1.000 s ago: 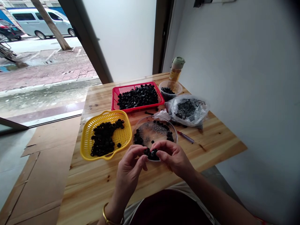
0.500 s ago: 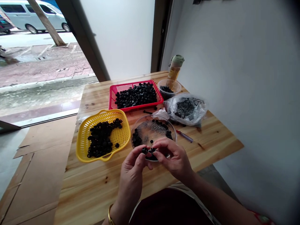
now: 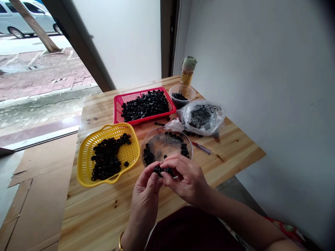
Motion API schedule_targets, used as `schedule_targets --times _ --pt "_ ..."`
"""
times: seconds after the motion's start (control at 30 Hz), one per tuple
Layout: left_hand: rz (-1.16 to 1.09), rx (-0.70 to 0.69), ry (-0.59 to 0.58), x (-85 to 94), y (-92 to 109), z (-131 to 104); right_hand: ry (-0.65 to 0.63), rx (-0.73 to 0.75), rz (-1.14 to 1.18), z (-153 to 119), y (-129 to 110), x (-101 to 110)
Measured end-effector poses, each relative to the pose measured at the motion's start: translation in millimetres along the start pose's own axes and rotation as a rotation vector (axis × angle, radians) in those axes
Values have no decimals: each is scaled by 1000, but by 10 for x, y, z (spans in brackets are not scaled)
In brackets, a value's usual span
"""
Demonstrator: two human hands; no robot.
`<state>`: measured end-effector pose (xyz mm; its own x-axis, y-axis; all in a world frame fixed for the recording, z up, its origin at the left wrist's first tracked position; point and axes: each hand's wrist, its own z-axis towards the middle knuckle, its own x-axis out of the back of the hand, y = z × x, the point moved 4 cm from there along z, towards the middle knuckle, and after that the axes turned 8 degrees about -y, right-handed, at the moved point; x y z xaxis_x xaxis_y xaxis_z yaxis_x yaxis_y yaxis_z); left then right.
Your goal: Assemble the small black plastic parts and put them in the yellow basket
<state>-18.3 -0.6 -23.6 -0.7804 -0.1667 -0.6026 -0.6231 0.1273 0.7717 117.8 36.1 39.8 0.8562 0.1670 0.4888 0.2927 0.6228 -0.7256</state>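
The left hand (image 3: 146, 190) pinches a small black piece (image 3: 157, 169) between its fingers, over the near part of the tabletop (image 3: 104, 212); the right hand's (image 3: 187, 179) fingers curl in beside it, their grip unclear; the clear round tray (image 3: 193, 150) lies just beyond; the yellow basket (image 3: 81, 158) sits by the left edge.

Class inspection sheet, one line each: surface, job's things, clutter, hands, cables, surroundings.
Surface: wooden table, dark knots.
Job's things: yellow basket, red basket, round clear tray, plastic bowl and open bag, all holding dark parts.
Clutter: drink bottle, red-tipped tool.
Hands: left hand pinches a small black part; right hand beside it, grip partly hidden.
Cables: nothing seen.
Surroundings: pale wall; van outside.
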Motion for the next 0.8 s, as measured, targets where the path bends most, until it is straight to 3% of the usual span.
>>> schedule_targets --times 0.23,0.5,0.8 --pt "83 -35 63 80 5 -34 -14 -6 0 -16 19 -17" --pt "-55 59 139 38 -3 -26 8 23 6 -31 11 -26" --pt "-103 57 128 -9 -18 -22 7 56 10 -25 -30 7"
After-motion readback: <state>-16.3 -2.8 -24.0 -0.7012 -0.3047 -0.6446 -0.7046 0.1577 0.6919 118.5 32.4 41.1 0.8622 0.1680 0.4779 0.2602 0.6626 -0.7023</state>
